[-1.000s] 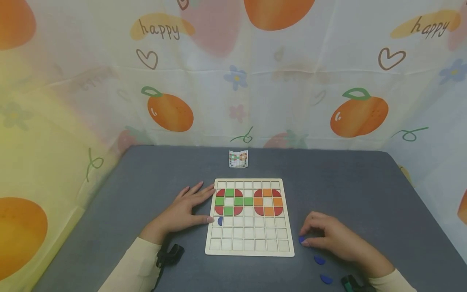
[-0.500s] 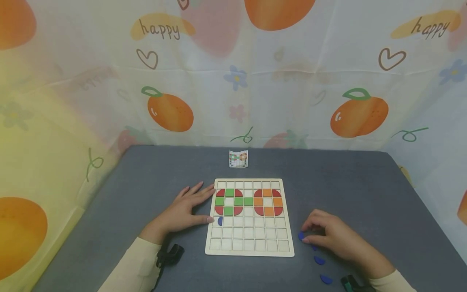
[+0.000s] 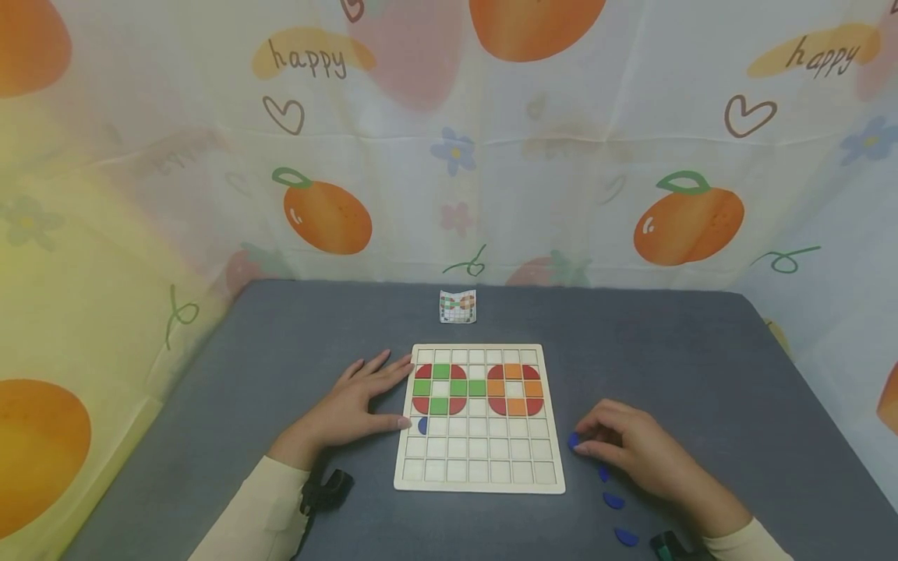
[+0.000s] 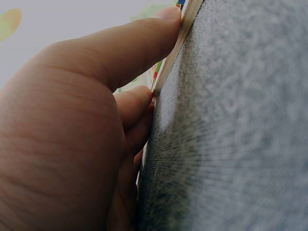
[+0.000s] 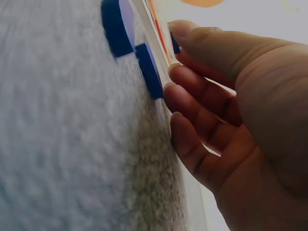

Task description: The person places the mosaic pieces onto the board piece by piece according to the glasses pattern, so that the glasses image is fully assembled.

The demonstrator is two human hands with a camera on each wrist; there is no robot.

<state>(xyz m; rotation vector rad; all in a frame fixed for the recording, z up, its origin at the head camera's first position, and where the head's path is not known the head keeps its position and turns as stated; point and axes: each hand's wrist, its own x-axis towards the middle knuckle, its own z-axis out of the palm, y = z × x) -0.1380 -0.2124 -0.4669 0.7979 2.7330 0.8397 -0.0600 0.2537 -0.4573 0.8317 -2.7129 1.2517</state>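
My right hand point(image 3: 634, 446) pinches a blue half-round tile point(image 3: 574, 440) between thumb and fingertips, just right of the board. In the right wrist view the held tile point(image 5: 175, 43) shows partly behind the thumb. My left hand point(image 3: 351, 405) lies with fingers spread, its thumb and fingertips at the left edge of the pale wooden grid board point(image 3: 479, 491). Red, green and orange tiles fill two ring shapes in the upper rows, joined by a green tile point(image 3: 477, 388). One blue half-round tile point(image 3: 422, 425) sits in the left column below them.
Several loose blue tiles lie right of the board, among them one near the front point(image 3: 627, 537) and another point(image 3: 613, 501) behind it. A small printed pattern card point(image 3: 457, 307) lies beyond the board on the grey table point(image 3: 337, 312). A printed curtain point(image 3: 547, 202) hangs behind.
My right hand has lifted a blue tile and shifted slightly toward the board, uncovering another blue tile beneath it. My left hand has stayed in place.
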